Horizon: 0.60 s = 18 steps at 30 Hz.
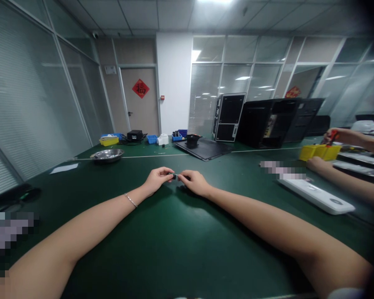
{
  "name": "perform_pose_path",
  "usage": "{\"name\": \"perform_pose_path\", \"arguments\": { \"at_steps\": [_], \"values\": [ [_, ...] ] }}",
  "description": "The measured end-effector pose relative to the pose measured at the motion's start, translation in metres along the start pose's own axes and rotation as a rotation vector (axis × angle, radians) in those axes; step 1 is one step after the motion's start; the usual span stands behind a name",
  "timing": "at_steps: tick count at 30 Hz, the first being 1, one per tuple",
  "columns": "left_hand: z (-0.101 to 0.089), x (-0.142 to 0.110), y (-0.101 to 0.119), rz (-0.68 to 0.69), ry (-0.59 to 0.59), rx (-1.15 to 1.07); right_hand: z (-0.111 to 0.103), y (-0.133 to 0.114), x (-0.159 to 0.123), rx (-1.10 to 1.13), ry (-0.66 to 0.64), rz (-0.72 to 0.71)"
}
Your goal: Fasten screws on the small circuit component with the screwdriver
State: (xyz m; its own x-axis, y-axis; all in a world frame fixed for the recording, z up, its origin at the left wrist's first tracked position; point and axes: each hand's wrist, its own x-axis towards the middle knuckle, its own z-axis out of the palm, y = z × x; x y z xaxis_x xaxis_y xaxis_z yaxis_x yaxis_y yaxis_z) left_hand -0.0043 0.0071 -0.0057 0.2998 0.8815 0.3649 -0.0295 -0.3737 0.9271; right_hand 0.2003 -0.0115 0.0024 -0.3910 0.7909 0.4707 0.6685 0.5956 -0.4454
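Both of my hands meet just above the middle of the green table (162, 249). My left hand (157, 179), with a bracelet at the wrist, pinches a small black part (174, 176) between thumb and fingertips. Close beside it, my right hand (195, 182) has its thumb and fingers pressed together at the right side of that part. A thin light-coloured bit shows between the two sets of fingertips. What the right fingers grip is mostly hidden and too small to name.
A metal bowl (108, 155) and white paper (64, 168) lie at left. Behind are blue bins (152, 139), a black panel (205, 150) and computer cases (263, 122). At right lies a white power strip (318, 195); another person's hands (319, 164) work at a yellow box (310, 152).
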Motion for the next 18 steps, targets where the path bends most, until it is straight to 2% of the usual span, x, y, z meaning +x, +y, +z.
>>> {"name": "perform_pose_path", "arguments": {
  "at_steps": [2, 4, 9, 12, 18],
  "values": [
    [0.000, 0.000, 0.000, 0.010, 0.010, 0.055, 0.000, 0.002, 0.001, 0.030, 0.024, 0.018],
    [0.000, 0.000, 0.001, 0.010, -0.028, 0.123, 0.001, 0.005, 0.002, 0.069, 0.056, 0.042],
    [0.001, -0.001, 0.006, -0.008, -0.271, 0.292, 0.002, 0.007, 0.003, 0.114, 0.088, 0.062],
    [0.000, -0.002, 0.009, 0.003, -0.364, 0.385, 0.002, 0.007, 0.003, 0.118, 0.080, 0.061],
    [0.002, -0.003, 0.013, 0.185, -0.388, 0.595, 0.001, 0.007, 0.003, 0.113, 0.074, 0.069]
  ]
}}
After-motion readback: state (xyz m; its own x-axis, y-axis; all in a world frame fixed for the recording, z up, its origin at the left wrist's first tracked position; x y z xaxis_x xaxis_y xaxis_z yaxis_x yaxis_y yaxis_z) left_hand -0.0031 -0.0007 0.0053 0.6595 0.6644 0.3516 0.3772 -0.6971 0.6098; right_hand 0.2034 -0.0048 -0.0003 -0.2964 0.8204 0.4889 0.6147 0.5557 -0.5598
